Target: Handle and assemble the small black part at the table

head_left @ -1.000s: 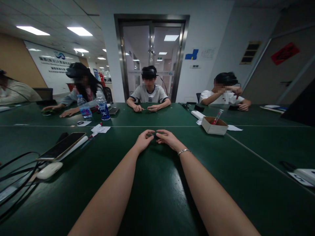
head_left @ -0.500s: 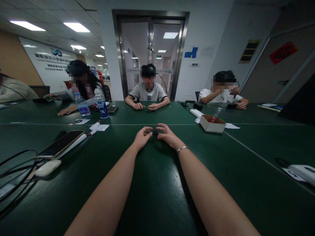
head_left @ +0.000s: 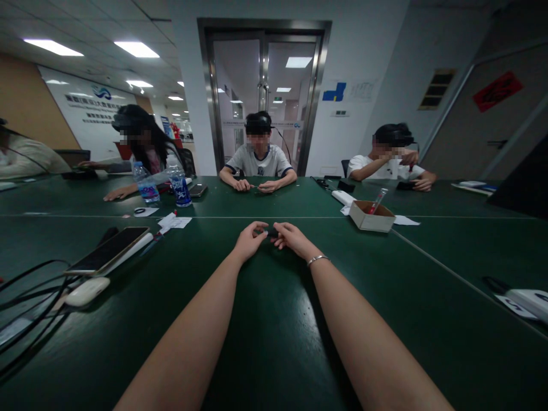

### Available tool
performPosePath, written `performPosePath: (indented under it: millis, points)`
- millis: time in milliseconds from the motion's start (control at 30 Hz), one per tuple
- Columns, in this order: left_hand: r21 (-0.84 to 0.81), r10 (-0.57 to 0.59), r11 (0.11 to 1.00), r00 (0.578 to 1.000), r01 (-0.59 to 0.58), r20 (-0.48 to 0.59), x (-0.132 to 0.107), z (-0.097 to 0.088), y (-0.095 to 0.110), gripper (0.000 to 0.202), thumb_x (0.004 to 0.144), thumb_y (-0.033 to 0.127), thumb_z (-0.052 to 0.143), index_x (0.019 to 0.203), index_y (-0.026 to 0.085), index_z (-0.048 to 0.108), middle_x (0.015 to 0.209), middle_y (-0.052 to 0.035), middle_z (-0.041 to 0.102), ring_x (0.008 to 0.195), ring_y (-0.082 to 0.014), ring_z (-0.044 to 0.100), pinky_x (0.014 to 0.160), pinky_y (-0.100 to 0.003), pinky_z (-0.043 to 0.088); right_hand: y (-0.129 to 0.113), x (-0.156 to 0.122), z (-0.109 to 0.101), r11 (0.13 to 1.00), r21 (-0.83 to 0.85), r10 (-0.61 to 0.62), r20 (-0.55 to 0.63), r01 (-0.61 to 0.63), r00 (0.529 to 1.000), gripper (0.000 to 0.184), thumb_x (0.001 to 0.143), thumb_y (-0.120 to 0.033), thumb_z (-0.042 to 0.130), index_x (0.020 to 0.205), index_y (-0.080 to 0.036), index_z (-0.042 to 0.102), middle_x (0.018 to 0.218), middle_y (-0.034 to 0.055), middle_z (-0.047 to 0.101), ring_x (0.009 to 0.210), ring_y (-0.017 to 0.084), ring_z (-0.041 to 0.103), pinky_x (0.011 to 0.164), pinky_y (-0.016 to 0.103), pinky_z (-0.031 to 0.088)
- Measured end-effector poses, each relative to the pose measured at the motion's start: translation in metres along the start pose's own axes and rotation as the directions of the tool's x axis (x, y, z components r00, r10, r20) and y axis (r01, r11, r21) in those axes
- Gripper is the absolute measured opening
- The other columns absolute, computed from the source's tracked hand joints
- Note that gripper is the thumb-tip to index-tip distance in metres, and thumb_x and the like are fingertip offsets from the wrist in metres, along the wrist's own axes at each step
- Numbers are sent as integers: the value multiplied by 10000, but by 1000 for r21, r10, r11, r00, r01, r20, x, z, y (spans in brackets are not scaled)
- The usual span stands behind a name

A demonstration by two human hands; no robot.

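Out ahead of me over the green table (head_left: 274,308), both my hands meet at a small black object (head_left: 272,233). It is too small and too covered by fingers for me to tell its kind. My left hand (head_left: 251,240) pinches its left end between thumb and fingers. My right hand (head_left: 292,238) has its fingers closed round the right end, with a silver bracelet (head_left: 318,260) on that wrist.
On the left lie a phone (head_left: 109,251), a white mouse-like device (head_left: 88,292) and black cables. Two bottles (head_left: 180,185) stand farther back. An open box (head_left: 371,217) holding a clear tube stands at right. Several people sit round the table.
The fingers of my right hand have curled in from a spread pose and closed on the black object. My left hand has stayed nearly in place at its other end.
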State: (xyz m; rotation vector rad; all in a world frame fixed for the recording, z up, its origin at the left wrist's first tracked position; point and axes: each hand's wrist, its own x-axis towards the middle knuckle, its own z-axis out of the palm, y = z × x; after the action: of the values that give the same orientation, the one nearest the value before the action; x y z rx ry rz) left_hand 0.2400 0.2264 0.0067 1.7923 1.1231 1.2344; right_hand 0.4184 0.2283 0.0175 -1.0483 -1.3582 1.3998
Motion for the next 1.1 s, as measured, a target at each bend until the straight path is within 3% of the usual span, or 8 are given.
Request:
performPosePath:
  millis: [167,333,500,633,700,833,1000,1100]
  points:
    - [2,-19,1000,1000,19,-21,0,1,1,297,755,216,596,1045,165,630,936,-51,607,678,-122,518,698,-267,450,1,0,-2,995,61,-85,70,81,994,692,677,-60,730,1246,-280,404,1017,24,597,668,121,648,462,167,517]
    - [-2,-28,1000,999,28,-20,0,0,3,293,760,215,597,1047,168,631,934,-45,606,685,-120,525,690,-256,452,2,2,-3,1000,-19,6,51,-5,999,239,869,-258,603,1058,-147,508,746,36,604,509,94,584,387,141,451]
    - [-10,-38,999,999,38,-39,0,0,3,286,756,199,608,1039,168,637,933,-45,614,663,-115,522,690,-258,452,0,0,-3,998,10,-66,129,66,989,618,692,-119,754,1170,-257,387,907,-12,597,563,103,617,428,168,481]
    - [-4,-9,1000,999,9,-32,1,0,-1,290,760,196,603,1048,172,637,938,-48,616,674,-118,531,700,-264,454,-1,0,-1,1000,-25,4,95,-1,995,307,881,-344,599,1093,-194,435,757,7,604,471,96,565,385,165,434]
    - [-5,-16,1000,999,16,-28,1,0,-2,298,764,196,601,1059,174,635,949,-50,615,683,-120,534,695,-263,455,-1,1,-1,999,-37,-1,94,5,996,269,888,-313,582,1079,-188,439,780,16,610,471,93,564,376,161,423]
    - [8,-30,1000,999,30,-32,0,-1,-1,297,767,203,604,1061,181,637,958,-47,617,679,-121,529,678,-263,452,0,1,-2,998,13,-68,142,67,988,649,707,-137,736,1204,-267,339,940,-4,582,605,115,638,437,170,481]
    - [0,-22,1000,999,22,-31,1,-1,-1,297,766,190,601,1060,184,639,968,-47,614,669,-118,527,676,-269,454,1,3,0,998,-59,17,19,-16,1000,230,880,-277,576,1044,-183,446,679,-11,566,466,102,562,381,167,437]
    - [-4,-16,1000,999,16,-32,2,1,-3,300,761,183,600,1058,180,639,953,-46,614,656,-112,521,662,-262,449,1,2,2,999,-43,-24,17,24,1000,307,797,-146,614,1044,-201,440,710,-40,553,461,86,554,386,163,440]
